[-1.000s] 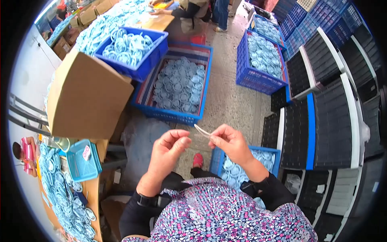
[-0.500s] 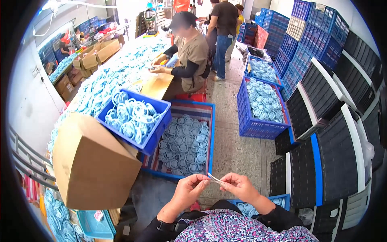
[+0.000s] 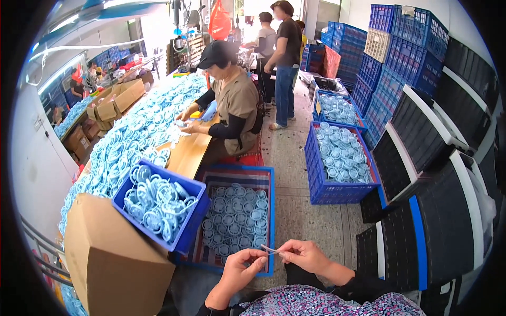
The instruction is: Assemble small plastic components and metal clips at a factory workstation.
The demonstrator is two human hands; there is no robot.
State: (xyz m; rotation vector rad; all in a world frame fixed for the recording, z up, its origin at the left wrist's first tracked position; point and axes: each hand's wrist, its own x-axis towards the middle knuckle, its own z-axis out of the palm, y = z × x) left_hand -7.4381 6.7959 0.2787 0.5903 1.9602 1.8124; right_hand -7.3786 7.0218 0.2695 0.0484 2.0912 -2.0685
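My left hand [image 3: 242,269] and my right hand [image 3: 308,257] meet in front of my body, fingers pinched. Between them runs a thin pale strip [image 3: 270,249], slightly slanted, with a narrow end sticking up past the left fingertips; its exact kind is too small to tell. Just beyond my hands, a large blue crate [image 3: 272,210] with a striped lining holds many light-blue round looped pieces [image 3: 234,216]. Similar pieces fill a smaller blue bin [image 3: 196,224], tilted near the table edge at the left.
A brown cardboard box [image 3: 116,258] stands at the near left. A co-worker [image 3: 237,100] in a cap handles pieces at the wooden table [image 3: 191,152]. Filled blue crates [image 3: 337,194] stand right of the aisle; black crates [image 3: 443,226] are stacked on the right.
The view has tilted up, so the crates and table sit lower in the picture. My hands keep their pinch on the strip. The people at the back have shifted.
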